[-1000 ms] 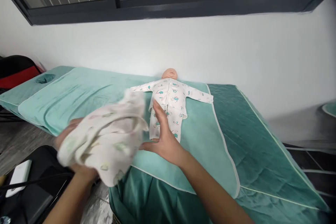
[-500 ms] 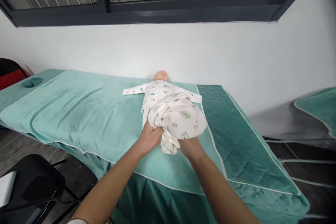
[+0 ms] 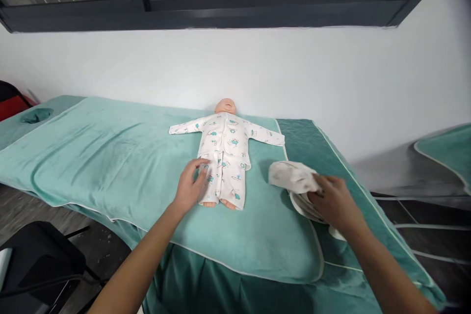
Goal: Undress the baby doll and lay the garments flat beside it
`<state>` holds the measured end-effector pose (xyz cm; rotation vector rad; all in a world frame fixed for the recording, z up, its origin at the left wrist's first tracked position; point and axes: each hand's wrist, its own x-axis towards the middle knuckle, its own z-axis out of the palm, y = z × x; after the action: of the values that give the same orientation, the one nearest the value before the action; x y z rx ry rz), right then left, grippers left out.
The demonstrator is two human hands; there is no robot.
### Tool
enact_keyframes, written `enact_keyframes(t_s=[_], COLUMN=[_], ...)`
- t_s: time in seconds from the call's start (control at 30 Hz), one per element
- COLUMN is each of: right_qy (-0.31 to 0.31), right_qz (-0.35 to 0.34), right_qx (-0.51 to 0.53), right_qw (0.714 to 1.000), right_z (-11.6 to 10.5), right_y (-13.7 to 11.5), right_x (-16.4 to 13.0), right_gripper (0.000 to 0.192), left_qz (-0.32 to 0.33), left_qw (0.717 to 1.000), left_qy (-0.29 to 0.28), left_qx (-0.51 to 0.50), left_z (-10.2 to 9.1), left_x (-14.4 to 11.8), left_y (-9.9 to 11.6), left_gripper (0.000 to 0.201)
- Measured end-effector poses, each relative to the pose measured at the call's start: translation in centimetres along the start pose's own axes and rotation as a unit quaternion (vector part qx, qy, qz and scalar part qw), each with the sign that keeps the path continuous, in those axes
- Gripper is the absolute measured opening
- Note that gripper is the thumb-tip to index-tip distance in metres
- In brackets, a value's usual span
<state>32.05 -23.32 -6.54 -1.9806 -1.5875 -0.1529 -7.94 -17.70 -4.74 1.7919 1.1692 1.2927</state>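
A baby doll (image 3: 225,106) lies on its back, head towards the wall, arms spread. It wears a white patterned long-sleeved top (image 3: 224,132) and matching trousers (image 3: 231,186), with its feet showing at the cuffs. My left hand (image 3: 191,184) is beside the trousers on the left, fingers apart, its fingertips at the waist's edge; it holds nothing. Off to the doll's right, my right hand (image 3: 333,201) grips a bunched white printed cloth (image 3: 294,176) over the sheet's edge. Part of that cloth hangs below the hand, slightly blurred.
A light green sheet (image 3: 121,157) covers the bed, over a darker quilted cover (image 3: 353,235) at the right. A white wall and a dark window frame (image 3: 221,14) stand behind. A black chair (image 3: 44,260) is at lower left, another green-covered surface (image 3: 447,152) at far right.
The cloth was in both hands above the doll's legs. My left hand has let go of it, and my right hand has carried it to the right, uncovering the trousers.
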Motion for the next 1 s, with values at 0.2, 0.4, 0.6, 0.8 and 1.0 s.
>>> enact_keyframes(t_s=[0.2, 0.4, 0.6, 0.8, 1.0], right_qy=[0.014, -0.015, -0.044, -0.048, -0.075], right_qz=[-0.028, -0.191, -0.11, 0.014, -0.048], right_qx=[-0.11, 0.07, 0.301, 0.338, 0.336], right_qw=[0.993, 0.979, 0.946, 0.94, 0.938], right_z=[0.0, -0.4, 7.6, 14.2, 15.0], right_y=[-1.9, -13.1, -19.6, -20.2, -19.0], right_x=[-2.6, -1.5, 9.1, 17.1, 16.7], right_gripper=[0.065, 0.065, 0.04, 0.038, 0.04], left_qz=[0.014, 0.047, 0.096, 0.104, 0.102], left_qw=[0.999, 0.995, 0.988, 0.974, 0.971], left_qy=[0.025, 0.032, 0.02, -0.083, -0.071], left_qx=[0.036, 0.085, 0.115, 0.182, 0.204], left_z=[-0.3, 0.5, 4.3, 7.4, 7.8], left_x=[1.7, 6.1, 15.7, 22.6, 22.0], left_y=[-1.5, -2.3, -2.9, -4.0, -4.7], left_gripper=[0.023, 0.023, 0.025, 0.035, 0.039])
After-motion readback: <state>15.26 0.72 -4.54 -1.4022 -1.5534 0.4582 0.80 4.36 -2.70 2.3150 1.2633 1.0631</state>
